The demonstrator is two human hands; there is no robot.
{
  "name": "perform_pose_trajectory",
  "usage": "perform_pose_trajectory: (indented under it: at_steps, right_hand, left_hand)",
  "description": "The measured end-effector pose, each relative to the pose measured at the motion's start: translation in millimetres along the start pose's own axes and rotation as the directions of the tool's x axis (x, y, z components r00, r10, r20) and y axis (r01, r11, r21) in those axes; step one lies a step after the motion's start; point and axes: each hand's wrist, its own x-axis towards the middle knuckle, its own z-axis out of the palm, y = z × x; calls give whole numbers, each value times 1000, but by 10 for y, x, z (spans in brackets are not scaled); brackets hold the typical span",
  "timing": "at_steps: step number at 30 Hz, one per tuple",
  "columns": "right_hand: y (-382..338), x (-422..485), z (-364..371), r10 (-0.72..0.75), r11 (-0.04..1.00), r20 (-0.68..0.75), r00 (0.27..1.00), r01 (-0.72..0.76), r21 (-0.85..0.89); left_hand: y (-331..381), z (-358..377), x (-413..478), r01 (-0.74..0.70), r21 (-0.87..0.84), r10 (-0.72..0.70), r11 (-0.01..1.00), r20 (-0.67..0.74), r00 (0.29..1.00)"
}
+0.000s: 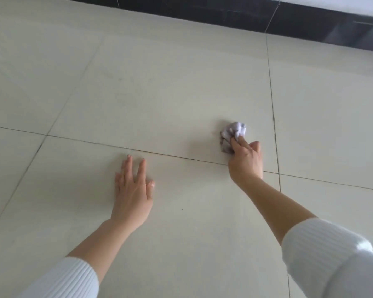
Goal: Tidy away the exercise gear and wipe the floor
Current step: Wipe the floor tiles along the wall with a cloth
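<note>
Pale, glossy floor (164, 87) tiles fill the view, crossed by thin dark grout lines, with a black skirting band (202, 11) running along the far wall. No exercise gear is in sight, so the step in hand looks to be the wiping.

The right hand (246, 160) reaches forward and grips a crumpled, pale lilac-grey cloth (233, 134), fingers curled round the bunched fabric and pressing it to the tile just beyond a grout line and near the crossing of two lines. The left hand (134, 188) lies flat on the floor with fingers spread, palm down, holding nothing; it seems to be propping the body's weight. Both sleeves (332, 254) are white, ribbed and pushed up the forearms.

To do this well, the cloth would serve better opened out under a flatter palm: bunched as it is, only a small patch meets the tile. Overlapping passes, worked from the far skirting back toward the body, should keep cleaned tile from being knelt on. A small dark speck (182, 209) sits on the tile between the two arms, and a faint smudge (119, 79) shows farther out; both likely want a pass. The grout joints probably hold grime and call for firmer pressure along their length. The bracing hand should shift before the reach grows too long, since a glossy tile may be slippery when damp.
</note>
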Motion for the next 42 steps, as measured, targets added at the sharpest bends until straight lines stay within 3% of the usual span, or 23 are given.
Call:
perform_pose_trajectory:
  at_steps: [4,7,9,12,14,16,19,22,24,26,28,30,34,38,42]
  right_hand:
    - [-403,-544,226,-354,925,-16,935,353,140]
    - [-543,-1232,293,-552,822,57,832,532,204]
    - [-524,-1675,282,-690,716,126,713,647,263]
    - [-375,-2031,207,-853,520,230,468,792,320]
    - [-299,-2030,156,-888,447,271,373,839,310]
    - [-247,-1882,154,-882,459,247,401,851,256]
    - [-121,-1417,142,-770,638,140,622,753,163]
    - [49,-804,-27,-478,878,107,872,479,10]
    - [125,-463,-117,-274,955,119,954,285,-87]
    - [62,-240,-127,-126,977,146,981,148,-151]
    - [-130,-106,-58,-41,983,178,983,72,-171]
    - [-383,-37,33,-57,983,206,977,91,-157]
    - [-910,-138,204,-341,931,248,907,362,-43]
    - [-1188,-736,402,-625,780,245,741,605,161]
    - [-1039,-1362,431,-824,563,221,521,792,236]
  left_hand:
    - [-83,-33,-145,-40,24,39,999,18,999]
    - [-185,-55,-207,-105,44,104,993,29,994]
    - [-236,-79,-251,-135,43,133,990,49,990]
    - [-265,-103,-340,-136,31,134,990,53,990]
    - [-263,-128,-410,-102,11,101,995,50,994]
    - [-292,-144,-467,-64,9,64,998,41,997]
    - [-352,-178,-525,-1,24,1,1000,-6,1000]
    - [-436,-200,-559,73,45,-73,996,-7,997]
    - [-516,-211,-575,105,65,-104,992,-13,994]
    - [-591,-210,-584,137,77,-137,988,5,990]
    - [-639,-190,-586,153,80,-156,985,26,987]
    - [-665,-158,-589,149,94,-152,984,35,988]
    - [-722,-114,-587,147,105,-152,984,49,987]
    - [-767,-103,-576,151,43,-152,988,20,988]
    - [-778,-109,-561,153,-44,-153,987,3,988]
